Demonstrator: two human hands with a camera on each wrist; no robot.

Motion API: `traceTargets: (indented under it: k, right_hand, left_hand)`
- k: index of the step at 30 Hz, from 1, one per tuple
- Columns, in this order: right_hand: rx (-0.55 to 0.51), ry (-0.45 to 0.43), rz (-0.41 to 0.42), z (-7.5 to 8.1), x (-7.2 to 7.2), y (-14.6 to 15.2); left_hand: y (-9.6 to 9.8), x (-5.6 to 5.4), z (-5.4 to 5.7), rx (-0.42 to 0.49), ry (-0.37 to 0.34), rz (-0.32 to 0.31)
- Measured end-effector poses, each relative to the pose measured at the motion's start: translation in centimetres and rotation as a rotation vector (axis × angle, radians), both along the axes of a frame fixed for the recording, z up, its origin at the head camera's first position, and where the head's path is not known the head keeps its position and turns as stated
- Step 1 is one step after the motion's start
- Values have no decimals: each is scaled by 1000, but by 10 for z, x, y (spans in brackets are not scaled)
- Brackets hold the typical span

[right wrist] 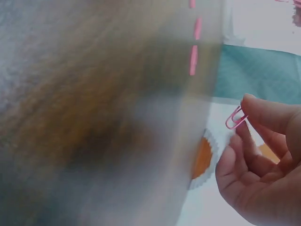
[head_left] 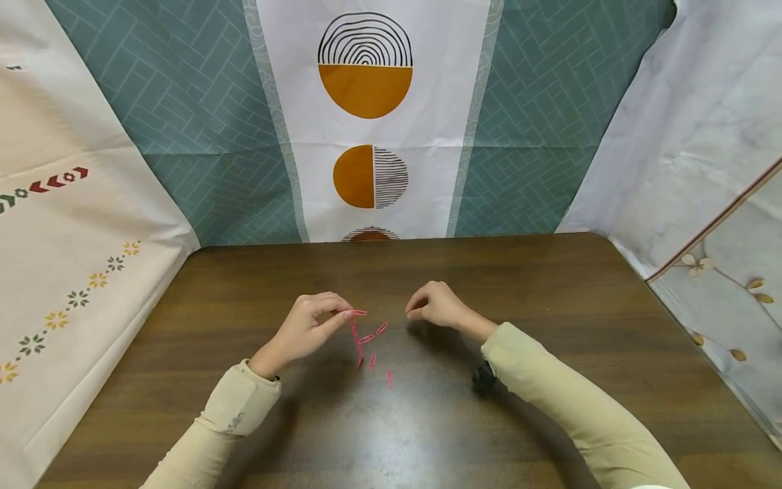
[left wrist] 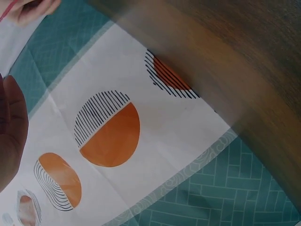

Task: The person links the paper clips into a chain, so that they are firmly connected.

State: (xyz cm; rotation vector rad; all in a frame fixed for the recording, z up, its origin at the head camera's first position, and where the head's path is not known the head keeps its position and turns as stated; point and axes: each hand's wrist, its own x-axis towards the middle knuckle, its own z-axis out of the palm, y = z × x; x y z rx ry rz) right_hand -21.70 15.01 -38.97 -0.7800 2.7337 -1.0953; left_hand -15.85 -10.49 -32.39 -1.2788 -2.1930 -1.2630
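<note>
My left hand point(head_left: 311, 326) pinches the upper end of a chain of pink paper clips point(head_left: 356, 339) between thumb and forefinger. The chain hangs down toward the table, and one clip at its top point(head_left: 360, 313) points right from the fingertips. To the right, my right hand point(head_left: 441, 305) hovers over the table. In the right wrist view, its thumb and forefinger pinch a single pink paper clip point(right wrist: 233, 120). Only part of the left hand point(left wrist: 11, 125) shows in its own wrist view, at the left edge.
Several loose pink paper clips point(head_left: 389, 379) lie on the dark wooden table point(head_left: 501, 272) near the chain. A small black object point(head_left: 485, 377) shows beside the right cuff. Patterned cloth point(head_left: 379, 129) hangs behind the table's far edge.
</note>
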Motion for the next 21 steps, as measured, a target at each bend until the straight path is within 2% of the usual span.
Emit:
traceTargets:
  k: [2,8,15,21]
  right_hand:
    - [-21,24,-3,4,2,1]
    - [-61,21,1,15,11,3]
    - [-59,29,44,25,23,6]
    - [-43,84,68,33,32,7]
  left_hand:
    - [1,0,-1,5,4,-8]
    - [3,0,-2,6,12,-18]
    - [3,1,-2,-17,-36,-12]
    - [5,0,-2,-13,-24,-16]
